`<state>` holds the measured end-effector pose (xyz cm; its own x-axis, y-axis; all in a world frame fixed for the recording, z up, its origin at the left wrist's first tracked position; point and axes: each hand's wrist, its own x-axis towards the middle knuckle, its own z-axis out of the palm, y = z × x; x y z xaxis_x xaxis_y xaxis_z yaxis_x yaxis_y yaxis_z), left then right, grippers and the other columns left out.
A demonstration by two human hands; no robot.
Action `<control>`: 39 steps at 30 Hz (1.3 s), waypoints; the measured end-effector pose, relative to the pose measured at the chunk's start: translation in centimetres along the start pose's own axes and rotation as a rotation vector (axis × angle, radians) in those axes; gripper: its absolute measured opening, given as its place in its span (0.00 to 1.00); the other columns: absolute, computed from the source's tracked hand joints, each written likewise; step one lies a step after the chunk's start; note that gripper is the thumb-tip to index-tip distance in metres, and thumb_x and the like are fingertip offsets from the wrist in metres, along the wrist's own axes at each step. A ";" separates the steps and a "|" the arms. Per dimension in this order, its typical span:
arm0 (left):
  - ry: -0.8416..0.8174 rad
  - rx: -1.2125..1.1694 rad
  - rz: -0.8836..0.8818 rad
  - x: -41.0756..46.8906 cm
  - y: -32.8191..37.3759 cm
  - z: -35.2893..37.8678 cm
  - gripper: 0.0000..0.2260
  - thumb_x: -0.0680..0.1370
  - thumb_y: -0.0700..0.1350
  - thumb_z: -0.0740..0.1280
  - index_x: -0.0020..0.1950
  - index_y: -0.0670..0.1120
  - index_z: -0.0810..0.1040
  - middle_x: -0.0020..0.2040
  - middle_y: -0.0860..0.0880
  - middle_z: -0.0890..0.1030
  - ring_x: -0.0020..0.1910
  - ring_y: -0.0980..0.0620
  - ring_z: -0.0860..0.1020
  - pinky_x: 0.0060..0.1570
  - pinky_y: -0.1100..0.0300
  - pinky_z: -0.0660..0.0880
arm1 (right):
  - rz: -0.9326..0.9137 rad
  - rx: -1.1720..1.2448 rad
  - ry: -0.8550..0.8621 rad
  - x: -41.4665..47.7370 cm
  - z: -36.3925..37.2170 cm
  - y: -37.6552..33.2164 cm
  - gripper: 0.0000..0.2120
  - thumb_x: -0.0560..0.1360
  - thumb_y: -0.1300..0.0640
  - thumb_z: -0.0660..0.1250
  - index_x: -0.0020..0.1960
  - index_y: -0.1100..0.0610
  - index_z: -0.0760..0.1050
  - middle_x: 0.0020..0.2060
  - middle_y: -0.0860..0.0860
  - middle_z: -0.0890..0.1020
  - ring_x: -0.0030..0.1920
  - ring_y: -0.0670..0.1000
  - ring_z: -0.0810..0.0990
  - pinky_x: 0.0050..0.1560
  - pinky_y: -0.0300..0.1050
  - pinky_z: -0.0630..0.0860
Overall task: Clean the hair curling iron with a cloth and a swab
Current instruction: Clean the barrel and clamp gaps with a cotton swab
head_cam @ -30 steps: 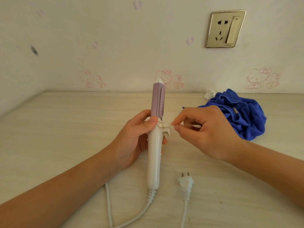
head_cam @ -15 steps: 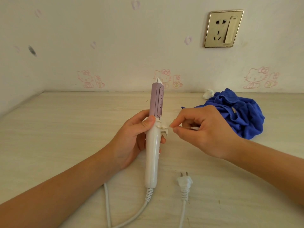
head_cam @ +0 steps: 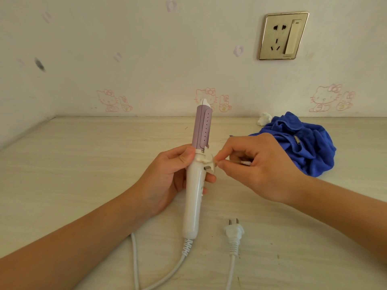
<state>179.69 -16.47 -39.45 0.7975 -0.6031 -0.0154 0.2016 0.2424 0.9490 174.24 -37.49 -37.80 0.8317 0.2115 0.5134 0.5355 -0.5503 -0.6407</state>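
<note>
Both hands are busy with the swab step: your left hand (head_cam: 167,176) grips the curling iron (head_cam: 194,185) upright by its white handle above the table (head_cam: 83,164), while your right hand (head_cam: 259,168) pinches the swab (head_cam: 245,163) at the clamp hinge. Next, I judge, you need small, light strokes into that hinge gap. The blue cloth (head_cam: 303,147) lies on the table behind your right hand, untouched.

One cam only, head-worn, wide-angle, edges bowed. Looks fwd and down across table (head_cam: 83,164) toward back wall (head_cam: 146,49); wall socket (head_cam: 283,35) sits upper right. Close range: forearms enter from both bottom corners, left hand (head_cam: 167,174) and right hand (head_cam: 261,170) meet at curling iron (head_cam: 191,206), upright near frame ctr, w/ table filling lower half.
</note>
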 end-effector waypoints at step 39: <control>0.038 -0.147 -0.039 0.4 0.0 -0.6 0.16 0.86 0.39 0.54 0.66 0.40 0.79 0.47 0.41 0.87 0.39 0.41 0.87 0.35 0.53 0.83 | -0.013 0.217 -0.034 -0.4 0.8 -0.4 0.02 0.78 0.61 0.72 0.47 0.58 0.83 0.27 0.46 0.81 0.26 0.44 0.67 0.32 0.34 0.67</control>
<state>180.36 -16.28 -39.65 0.8079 -0.5856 -0.0661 0.3119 0.3296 0.8911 173.81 -36.70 -38.26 0.8272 0.2462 0.5052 0.5620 -0.3615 -0.7440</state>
